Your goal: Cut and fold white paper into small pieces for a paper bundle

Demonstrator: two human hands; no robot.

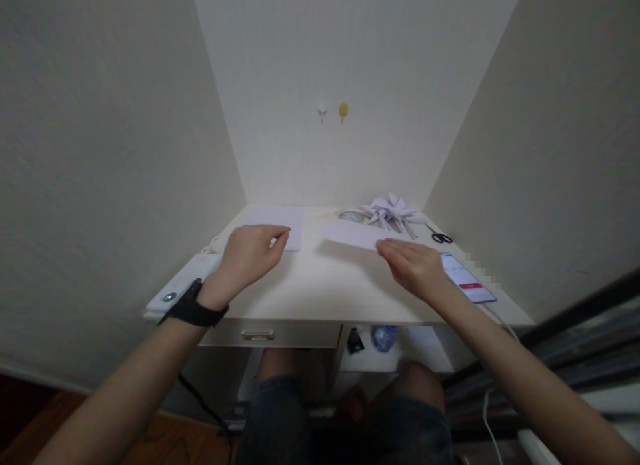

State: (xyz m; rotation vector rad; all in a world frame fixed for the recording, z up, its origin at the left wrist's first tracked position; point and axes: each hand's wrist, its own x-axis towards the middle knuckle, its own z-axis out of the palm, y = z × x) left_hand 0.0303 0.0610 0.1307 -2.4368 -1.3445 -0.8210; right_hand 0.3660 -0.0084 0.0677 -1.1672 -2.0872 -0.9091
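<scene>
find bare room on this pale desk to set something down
Free: the desktop at front middle, between left hand and right hand. Crowded: the back right, with spiky white folded paper, black-handled scissors and, nearer, a lit rectangular phone.

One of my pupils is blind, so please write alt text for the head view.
A person's right hand holds a piece of white paper over a pale desk, while the left hand, fingertips together, is near a flat sheet. Folded paper pieces, scissors and a phone are toward the right.
</scene>
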